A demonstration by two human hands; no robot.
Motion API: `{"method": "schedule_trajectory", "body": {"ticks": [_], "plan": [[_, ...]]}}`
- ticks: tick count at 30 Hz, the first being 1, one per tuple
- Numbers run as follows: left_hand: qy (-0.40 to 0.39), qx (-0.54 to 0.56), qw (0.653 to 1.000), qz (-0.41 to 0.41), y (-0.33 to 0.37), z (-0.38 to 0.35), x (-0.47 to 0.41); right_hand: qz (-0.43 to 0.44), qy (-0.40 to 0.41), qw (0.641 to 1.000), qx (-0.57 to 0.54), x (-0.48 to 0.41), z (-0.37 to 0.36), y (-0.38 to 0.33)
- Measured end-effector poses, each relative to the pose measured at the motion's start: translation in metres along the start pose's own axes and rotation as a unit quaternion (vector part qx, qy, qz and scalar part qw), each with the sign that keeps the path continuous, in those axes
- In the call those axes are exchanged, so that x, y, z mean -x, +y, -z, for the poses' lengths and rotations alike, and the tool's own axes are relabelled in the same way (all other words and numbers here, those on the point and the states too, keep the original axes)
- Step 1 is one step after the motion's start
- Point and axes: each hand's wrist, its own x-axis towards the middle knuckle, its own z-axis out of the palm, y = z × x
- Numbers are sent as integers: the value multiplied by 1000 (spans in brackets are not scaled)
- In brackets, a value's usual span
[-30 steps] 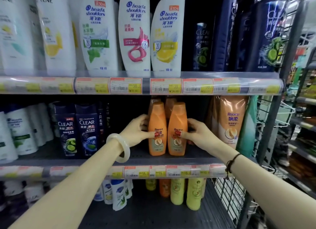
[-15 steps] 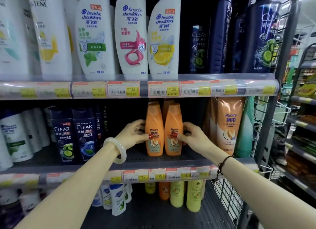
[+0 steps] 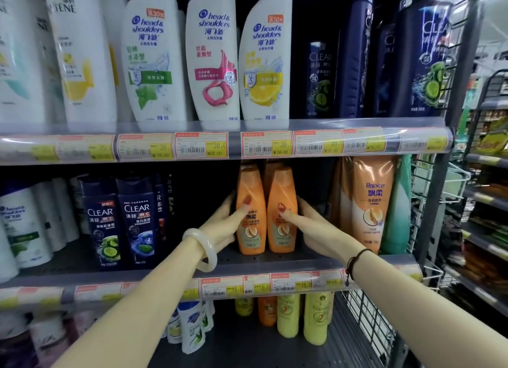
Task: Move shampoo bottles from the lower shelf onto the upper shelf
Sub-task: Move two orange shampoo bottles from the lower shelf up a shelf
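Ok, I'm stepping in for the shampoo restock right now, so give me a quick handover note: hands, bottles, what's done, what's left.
Left hand: wrapped around the left orange bottle, thumb across its front.
Right hand: wrapped around the right orange bottle, thumb on its front.
Both bottles stand upright, side by side, apparently not yet lifted off the lower shelf; more orange bottles stand behind them.
Done: both gripped. Nothing orange on the upper shelf.
Left: lift both and place them above; the dark gap right of the lemon-label white bottle looks free.
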Motion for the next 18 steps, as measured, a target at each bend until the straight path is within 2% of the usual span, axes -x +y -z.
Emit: {"method": "schedule_trajectory", "body": {"ticks": [2, 5, 9, 13, 18], "plan": [[26, 37, 999, 31, 5, -8, -2, -22, 12, 998, -50, -6, -6, 0], [30, 108, 993, 48, 7, -13, -5, -50, -19, 991, -120, -11, -10, -1], [38, 97, 994, 39, 4, -16, -9, -39, -26, 985, -164, -12, -5, -1], [54, 32, 998, 15, -3, -15, -12, -40, -40, 989, -134, -11, -7, 0], [-2, -68, 997, -45, -11, 2, -8, 11, -25, 999, -35, -3, -2, 8]]}}
